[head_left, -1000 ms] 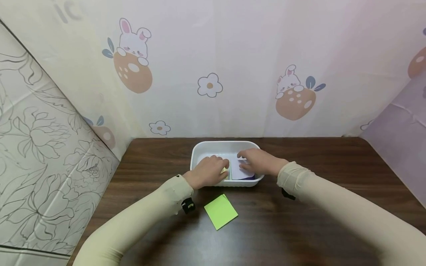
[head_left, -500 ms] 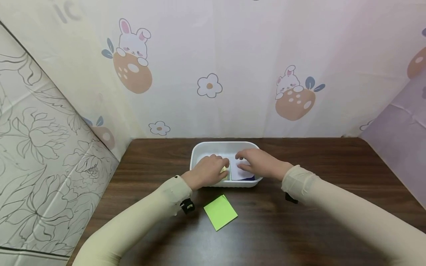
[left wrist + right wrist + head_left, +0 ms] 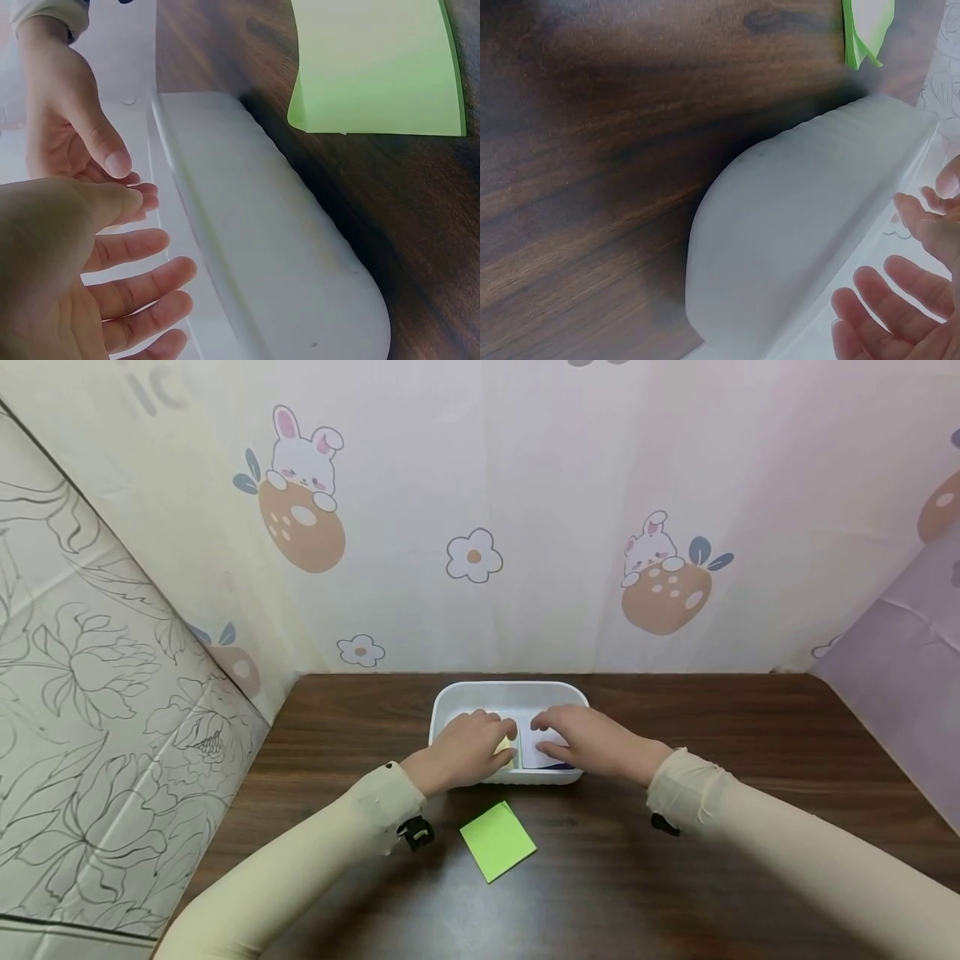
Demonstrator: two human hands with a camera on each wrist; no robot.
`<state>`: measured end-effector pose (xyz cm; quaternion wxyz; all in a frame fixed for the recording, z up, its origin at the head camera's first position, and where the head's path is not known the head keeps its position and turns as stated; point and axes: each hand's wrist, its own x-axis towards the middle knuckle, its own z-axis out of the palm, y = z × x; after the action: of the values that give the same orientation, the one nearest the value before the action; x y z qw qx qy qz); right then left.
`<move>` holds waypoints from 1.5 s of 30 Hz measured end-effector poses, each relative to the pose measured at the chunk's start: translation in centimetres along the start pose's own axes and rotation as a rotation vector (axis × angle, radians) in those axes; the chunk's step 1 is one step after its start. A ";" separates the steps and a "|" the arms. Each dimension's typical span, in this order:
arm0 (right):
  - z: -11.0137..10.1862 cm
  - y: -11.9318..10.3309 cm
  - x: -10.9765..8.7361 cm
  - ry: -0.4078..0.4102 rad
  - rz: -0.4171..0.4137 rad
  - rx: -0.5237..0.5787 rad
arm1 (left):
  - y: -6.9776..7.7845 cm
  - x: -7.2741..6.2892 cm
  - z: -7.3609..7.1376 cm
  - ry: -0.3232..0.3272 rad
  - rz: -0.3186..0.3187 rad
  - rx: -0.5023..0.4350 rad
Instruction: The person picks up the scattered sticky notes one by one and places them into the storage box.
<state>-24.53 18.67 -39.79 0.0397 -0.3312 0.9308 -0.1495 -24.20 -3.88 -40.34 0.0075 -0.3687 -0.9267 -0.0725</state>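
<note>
A white plastic bin [image 3: 542,777] with a divider stands near the back of the table. Over its left side hovers my left hand [image 3: 467,748], fingers loosely bent and nothing between them in the left wrist view. My right hand [image 3: 592,740] is above the right side, thumb and fingers apart and bare in the right wrist view [image 3: 907,307]. Between the hands, a yellow piece [image 3: 507,752] and a white sheet [image 3: 534,750] with a dark purple edge lie in the bin, partly hidden. A green sticky note pad [image 3: 498,842] lies in front of the bin.
The dark wood table [image 3: 712,852] extends on both sides and in front. A patterned curtain [image 3: 480,468] hangs behind its back edge, and a flower-print sheet [image 3: 105,693] borders the left side.
My right hand has drifted slightly toward me and to the right, with its fingers still apart. The left hand and the green sticky note pad have stayed nearly in place.
</note>
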 end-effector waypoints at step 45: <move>0.4 -2.6 -3.1 0.076 -0.199 -0.058 | 1.4 -2.8 -0.6 0.050 0.050 0.018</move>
<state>-20.44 18.63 -39.51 -0.0201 -0.4173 0.8980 -0.1381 -21.17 -4.88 -39.71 0.0356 -0.3899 -0.9172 -0.0732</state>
